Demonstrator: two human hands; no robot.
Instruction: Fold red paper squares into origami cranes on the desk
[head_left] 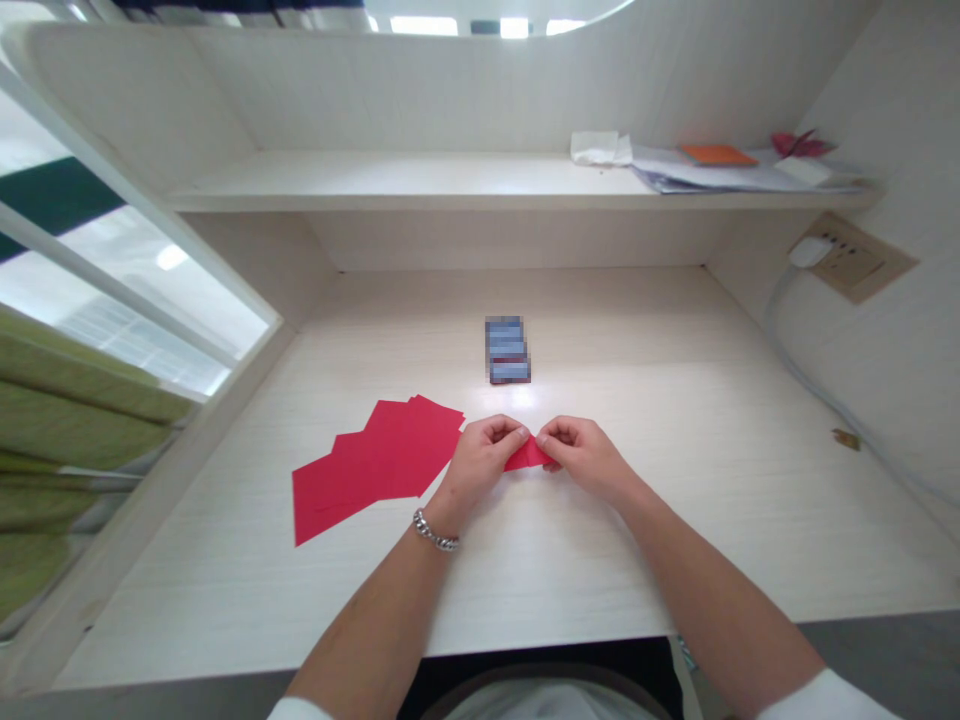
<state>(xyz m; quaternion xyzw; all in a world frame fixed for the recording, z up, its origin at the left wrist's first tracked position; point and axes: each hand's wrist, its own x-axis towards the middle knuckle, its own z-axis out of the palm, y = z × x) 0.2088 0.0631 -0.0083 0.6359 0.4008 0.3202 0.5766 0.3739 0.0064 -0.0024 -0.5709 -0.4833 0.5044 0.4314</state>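
A small folded piece of red paper is held between both hands, just above or on the pale desk. My left hand, with a chain bracelet at its wrist, pinches the paper's left side between thumb and fingers. On the other side, my right hand grips the right edge with thumb and fingertips. Most of the paper's outer edges are hidden by my fingers. Several flat red paper sheets lie fanned out and overlapping to the left of my left hand. Beyond the hands lies a phone with a blurred screen.
Above the desk runs a shelf bearing a tissue packet, papers, an orange square and a red folded paper piece. A white cable runs down from a wall socket at right.
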